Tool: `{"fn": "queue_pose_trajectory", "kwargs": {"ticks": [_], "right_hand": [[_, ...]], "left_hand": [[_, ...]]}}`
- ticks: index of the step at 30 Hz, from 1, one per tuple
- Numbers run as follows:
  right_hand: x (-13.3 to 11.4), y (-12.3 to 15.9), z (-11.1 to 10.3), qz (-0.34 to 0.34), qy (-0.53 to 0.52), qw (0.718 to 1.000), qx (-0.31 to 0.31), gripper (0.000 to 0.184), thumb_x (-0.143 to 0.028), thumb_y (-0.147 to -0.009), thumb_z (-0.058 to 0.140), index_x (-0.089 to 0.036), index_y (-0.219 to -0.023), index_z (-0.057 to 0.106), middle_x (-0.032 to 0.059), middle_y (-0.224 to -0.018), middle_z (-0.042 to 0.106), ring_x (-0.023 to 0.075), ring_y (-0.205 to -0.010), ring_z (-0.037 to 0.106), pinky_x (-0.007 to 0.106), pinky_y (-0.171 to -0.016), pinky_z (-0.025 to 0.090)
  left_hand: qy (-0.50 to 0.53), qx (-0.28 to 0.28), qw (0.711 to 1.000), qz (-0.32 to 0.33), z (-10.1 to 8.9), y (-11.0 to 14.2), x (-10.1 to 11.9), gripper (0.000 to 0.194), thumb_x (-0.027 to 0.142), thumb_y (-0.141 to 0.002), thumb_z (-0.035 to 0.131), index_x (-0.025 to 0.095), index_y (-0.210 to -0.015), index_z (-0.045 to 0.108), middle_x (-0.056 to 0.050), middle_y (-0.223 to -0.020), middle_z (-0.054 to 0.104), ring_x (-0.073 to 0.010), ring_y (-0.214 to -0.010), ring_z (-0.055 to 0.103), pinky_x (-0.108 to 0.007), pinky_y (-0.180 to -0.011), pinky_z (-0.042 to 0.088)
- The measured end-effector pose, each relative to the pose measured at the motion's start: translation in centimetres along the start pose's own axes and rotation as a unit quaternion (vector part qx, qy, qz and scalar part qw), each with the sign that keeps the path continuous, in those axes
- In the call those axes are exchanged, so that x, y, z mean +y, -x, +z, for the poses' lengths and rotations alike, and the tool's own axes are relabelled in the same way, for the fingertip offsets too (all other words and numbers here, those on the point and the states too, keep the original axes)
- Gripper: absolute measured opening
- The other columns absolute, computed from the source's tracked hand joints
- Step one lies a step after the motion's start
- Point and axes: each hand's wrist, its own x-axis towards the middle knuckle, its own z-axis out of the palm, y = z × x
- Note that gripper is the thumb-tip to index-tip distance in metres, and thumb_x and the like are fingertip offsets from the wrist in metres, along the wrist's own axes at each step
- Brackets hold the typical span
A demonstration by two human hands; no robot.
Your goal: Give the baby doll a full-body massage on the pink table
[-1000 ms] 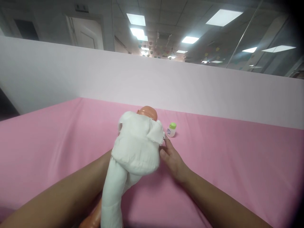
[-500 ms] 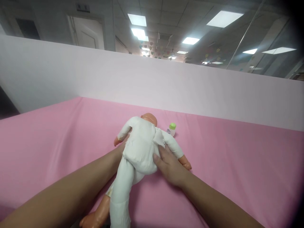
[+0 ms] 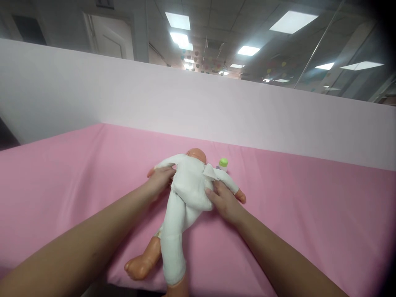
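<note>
A baby doll in a white suit lies on the pink sheet, head away from me, legs reaching the near edge. My left hand grips its left side under the outstretched arm. My right hand presses against the doll's right hip, fingers curled on the white cloth just below its other arm. One bare foot sticks out near the table's front edge.
A small white bottle with a green cap stands just behind the doll's right shoulder. A pale pink partition wall runs along the far side of the sheet. A door and ceiling lights show beyond it.
The doll was held raised and tilted up a second ago; it has since been lowered flat onto the sheet and pushed farther from me. Both hands stayed on its sides.
</note>
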Motion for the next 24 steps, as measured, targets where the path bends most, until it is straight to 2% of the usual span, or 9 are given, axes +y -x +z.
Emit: {"fn": "queue_pose_trajectory", "kwargs": {"ticks": [2, 5, 8, 11, 14, 18, 20, 22, 24], "right_hand": [[0.2, -0.2, -0.3, 0.007, -0.013, 1.000, -0.010, 0.058, -0.060, -0.099, 0.054, -0.028, -0.147, 0.056, 0.0087, -0.146, 0.060, 0.0334, -0.138, 0.052, 0.052, -0.115, 0.040], [0.6, -0.5, -0.5, 0.038, 0.002, 0.999, -0.007, 0.057, -0.061, -0.097, 0.057, -0.027, -0.142, 0.060, 0.0093, -0.141, 0.065, 0.0327, -0.132, 0.058, 0.052, -0.111, 0.044], [1.1, -0.6, -0.5, 0.068, 0.043, 0.997, 0.015, 0.056, -0.061, -0.095, 0.061, -0.026, -0.139, 0.062, 0.0094, -0.134, 0.069, 0.0319, -0.125, 0.063, 0.050, -0.107, 0.047], [1.6, -0.7, -0.4, 0.083, 0.056, 0.995, 0.025, 0.052, -0.060, -0.093, 0.063, -0.027, -0.133, 0.064, 0.0085, -0.129, 0.072, 0.0300, -0.119, 0.067, 0.046, -0.101, 0.051], [1.6, -0.8, -0.4, 0.099, 0.063, 0.992, 0.038, 0.044, -0.059, -0.093, 0.064, -0.026, -0.122, 0.067, 0.0074, -0.124, 0.074, 0.0282, -0.113, 0.069, 0.043, -0.096, 0.053], [1.3, -0.8, -0.2, 0.099, 0.047, 0.993, 0.045, 0.041, -0.058, -0.094, 0.062, -0.026, -0.118, 0.063, 0.0074, -0.125, 0.073, 0.0261, -0.108, 0.071, 0.040, -0.091, 0.055], [1.2, -0.7, 0.1, 0.094, 0.037, 0.994, 0.032, 0.048, -0.060, -0.093, 0.062, -0.025, -0.126, 0.059, 0.0088, -0.129, 0.071, 0.0267, -0.111, 0.070, 0.041, -0.092, 0.055], [1.2, -0.5, 0.4, 0.090, 0.058, 0.994, 0.026, 0.062, -0.064, -0.091, 0.064, -0.023, -0.137, 0.054, 0.0117, -0.138, 0.065, 0.0304, -0.124, 0.064, 0.046, -0.102, 0.051], [1.2, -0.2, 0.8, 0.082, 0.090, 0.992, 0.026, 0.080, -0.067, -0.087, 0.067, -0.022, -0.149, 0.046, 0.0148, -0.153, 0.052, 0.0356, -0.142, 0.049, 0.053, -0.114, 0.041]], "left_hand": [[-0.008, 0.019, 1.000, 0.011, -0.7, -0.1, -0.1, 0.034, 0.050, -0.089, 0.067, 0.017, -0.097, 0.069, -0.008, -0.094, 0.073, -0.0237, -0.082, 0.070, -0.038, -0.073, 0.058], [-0.013, 0.021, 0.998, 0.063, -1.3, 0.4, 0.4, 0.049, 0.057, -0.090, 0.063, 0.022, -0.124, 0.061, -0.011, -0.118, 0.071, -0.0272, -0.101, 0.071, -0.040, -0.080, 0.059], [-0.078, -0.051, 0.985, 0.144, -1.2, 1.6, 1.3, 0.081, 0.062, -0.087, 0.067, 0.032, -0.156, 0.038, -0.013, -0.162, 0.040, -0.0338, -0.136, 0.056, -0.046, -0.102, 0.055], [-0.224, -0.113, 0.949, 0.193, -0.8, 2.5, 1.7, 0.087, 0.065, -0.080, 0.074, 0.035, -0.157, 0.044, -0.009, -0.173, 0.019, -0.0399, -0.154, 0.029, -0.052, -0.118, 0.040], [-0.321, -0.101, 0.922, 0.190, -0.4, 2.6, 1.4, 0.072, 0.067, -0.085, 0.067, 0.030, -0.146, 0.060, -0.010, -0.162, 0.044, -0.0371, -0.156, 0.027, -0.053, -0.122, 0.033], [-0.345, -0.083, 0.922, 0.159, -0.3, 2.3, 1.1, 0.060, 0.066, -0.091, 0.058, 0.023, -0.132, 0.071, -0.014, -0.135, 0.069, -0.0419, -0.141, 0.050, -0.055, -0.111, 0.042], [-0.328, -0.105, 0.929, 0.135, -0.4, 2.4, 1.3, 0.057, 0.066, -0.091, 0.056, 0.020, -0.116, 0.078, -0.016, -0.110, 0.077, -0.0433, -0.113, 0.068, -0.053, -0.097, 0.050], [-0.294, -0.146, 0.938, 0.112, -0.5, 2.7, 1.7, 0.057, 0.068, -0.090, 0.056, 0.018, -0.103, 0.080, -0.015, -0.090, 0.077, -0.0390, -0.087, 0.073, -0.050, -0.085, 0.053], [-0.243, -0.192, 0.946, 0.094, -0.3, 3.1, 2.0, 0.058, 0.071, -0.084, 0.063, 0.018, -0.102, 0.080, -0.014, -0.086, 0.075, -0.0379, -0.084, 0.072, -0.049, -0.081, 0.053]]}}
